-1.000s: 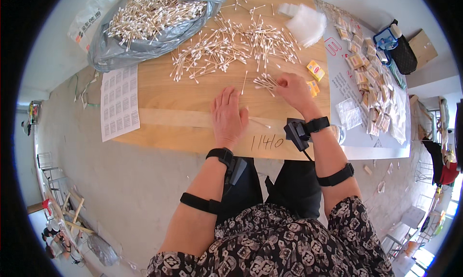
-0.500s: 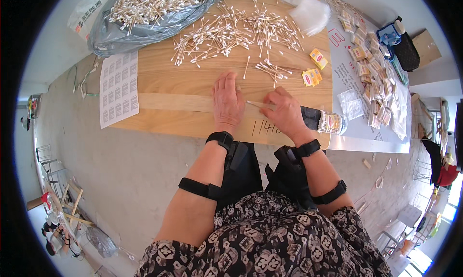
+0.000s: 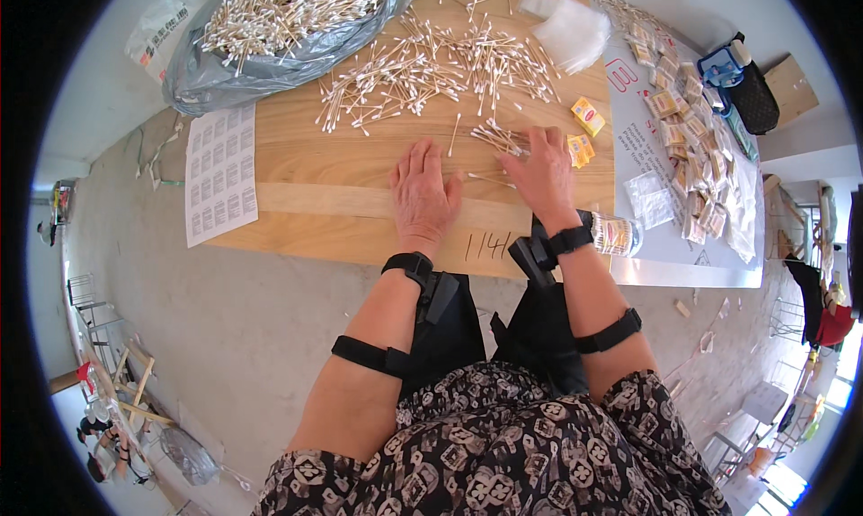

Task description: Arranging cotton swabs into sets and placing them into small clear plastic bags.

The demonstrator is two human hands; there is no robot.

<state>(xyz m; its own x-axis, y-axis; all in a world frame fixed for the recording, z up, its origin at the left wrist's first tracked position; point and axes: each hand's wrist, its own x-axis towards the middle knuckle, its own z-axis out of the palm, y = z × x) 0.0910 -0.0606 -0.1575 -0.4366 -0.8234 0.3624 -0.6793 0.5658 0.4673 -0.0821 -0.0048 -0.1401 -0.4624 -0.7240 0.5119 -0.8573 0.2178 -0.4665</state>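
Observation:
My left hand lies palm down on the wooden table, fingers extended and holding nothing. To its right, my right hand reaches over a small group of cotton swabs, its fingertips at their right end and its thumb apart from the fingers. One single cotton swab lies between my hands, below the right thumb. Another loose swab lies above my left hand. Just right of my right fingers are small yellow cards.
A big heap of swabs spreads across the far table beside a grey plastic bag full of swabs. A printed sheet lies left. At right are a yellow box, a clear jar of swabs and many packed bundles.
My right hand has moved forward from the single swab to the small group, and its pinch has opened. That swab now lies on the table. My left hand has barely shifted.

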